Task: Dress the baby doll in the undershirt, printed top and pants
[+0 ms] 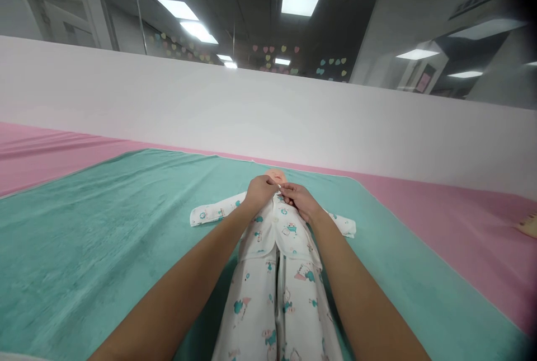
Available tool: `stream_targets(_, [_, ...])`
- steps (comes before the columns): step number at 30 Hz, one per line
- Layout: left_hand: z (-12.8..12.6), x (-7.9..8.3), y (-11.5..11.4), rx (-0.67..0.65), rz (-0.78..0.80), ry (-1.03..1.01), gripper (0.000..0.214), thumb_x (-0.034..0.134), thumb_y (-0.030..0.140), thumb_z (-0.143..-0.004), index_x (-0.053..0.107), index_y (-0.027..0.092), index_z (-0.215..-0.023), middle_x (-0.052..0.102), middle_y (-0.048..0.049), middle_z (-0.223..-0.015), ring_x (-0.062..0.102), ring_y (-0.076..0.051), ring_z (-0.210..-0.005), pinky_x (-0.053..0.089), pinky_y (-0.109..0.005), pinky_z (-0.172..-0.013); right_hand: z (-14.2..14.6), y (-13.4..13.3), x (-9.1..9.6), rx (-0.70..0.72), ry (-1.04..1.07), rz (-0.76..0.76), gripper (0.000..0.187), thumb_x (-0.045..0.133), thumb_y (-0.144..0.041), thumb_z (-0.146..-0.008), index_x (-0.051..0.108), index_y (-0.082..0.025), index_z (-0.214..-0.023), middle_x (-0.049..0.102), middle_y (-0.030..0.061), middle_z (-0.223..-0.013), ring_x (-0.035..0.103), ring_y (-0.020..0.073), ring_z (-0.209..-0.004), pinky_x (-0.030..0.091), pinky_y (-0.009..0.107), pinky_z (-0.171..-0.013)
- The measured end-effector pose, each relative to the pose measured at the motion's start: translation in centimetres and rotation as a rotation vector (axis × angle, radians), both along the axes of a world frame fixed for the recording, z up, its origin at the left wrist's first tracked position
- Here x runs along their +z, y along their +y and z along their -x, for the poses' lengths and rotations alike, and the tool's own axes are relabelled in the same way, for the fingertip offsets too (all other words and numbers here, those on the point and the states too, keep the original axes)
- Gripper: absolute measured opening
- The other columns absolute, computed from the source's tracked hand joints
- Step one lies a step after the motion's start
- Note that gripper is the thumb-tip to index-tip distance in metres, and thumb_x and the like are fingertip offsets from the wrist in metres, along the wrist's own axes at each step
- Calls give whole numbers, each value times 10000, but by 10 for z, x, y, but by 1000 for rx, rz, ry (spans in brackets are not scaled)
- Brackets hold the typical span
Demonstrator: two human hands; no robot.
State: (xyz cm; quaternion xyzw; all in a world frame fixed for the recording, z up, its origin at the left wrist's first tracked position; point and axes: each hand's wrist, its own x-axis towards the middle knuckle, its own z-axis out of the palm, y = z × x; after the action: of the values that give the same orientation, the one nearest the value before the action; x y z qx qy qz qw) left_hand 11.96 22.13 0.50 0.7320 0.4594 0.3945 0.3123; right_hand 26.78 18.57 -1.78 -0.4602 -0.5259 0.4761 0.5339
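A baby doll lies on its back, its head (277, 175) at the far end, dressed in a white printed jacket (289, 229) and matching trousers (251, 299). At the jacket's neck, my left hand (260, 190) and my right hand (300, 198) meet with fingers pinched on the collar edges. The jacket's front edges come together down the middle and part at the hem. Both sleeves stretch out sideways, the left one (210, 212) and the right one (346, 225). Fingers cover the exact fastening at the neck.
Under the doll spreads a teal blanket (126, 226) over a pink sheet (428, 204). A white low wall (251, 115) rises behind, with windows above carrying heart-shaped stickers (268, 57). A beige object (528, 225) shows partly at the right edge.
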Motion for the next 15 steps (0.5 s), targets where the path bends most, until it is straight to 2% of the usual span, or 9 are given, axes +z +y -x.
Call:
stream_targets(4, [-1, -1, 0, 21, -25, 12, 100, 570, 270, -678, 600, 175, -680, 666, -19, -789, 564, -144, -724, 385, -246, -640, 2, 0, 1, -6, -35, -8, 309, 690, -377, -675, 628, -147, -873, 509, -32, -549, 398, 61, -503, 287, 196, -476])
stream_targets(9, [1, -1, 0, 10, -17, 15, 106, 595, 273, -673, 593, 167, -670, 656, -20, -763, 556, -136, -688, 382, -236, -612, 5, -2, 5, -35, -110, -33, 291, 698, -357, -662, 572, -165, -840, 559, -23, -629, 422, 62, -514, 291, 196, -472])
stream_targets(12, [3, 1, 0, -11, -20, 14, 130, 580, 284, -702, 585, 167, -646, 638, -7, -722, 543, -124, -663, 378, -227, -600, 8, -4, 8, -41, -180, -69, 281, 700, -331, -651, 546, -176, -828, 513, -52, -583, 428, 70, -505, 296, 201, -468])
stream_targets(15, [3, 4, -1, -27, -20, 24, 246, 567, 355, -728, 554, 169, -568, 584, 0, -614, 516, -126, -610, 355, -231, -556, 11, -4, 12, -16, -261, -104, 240, 684, -295, -652, 523, -176, -784, 472, -70, -531, 400, 69, -472, 273, 204, -451])
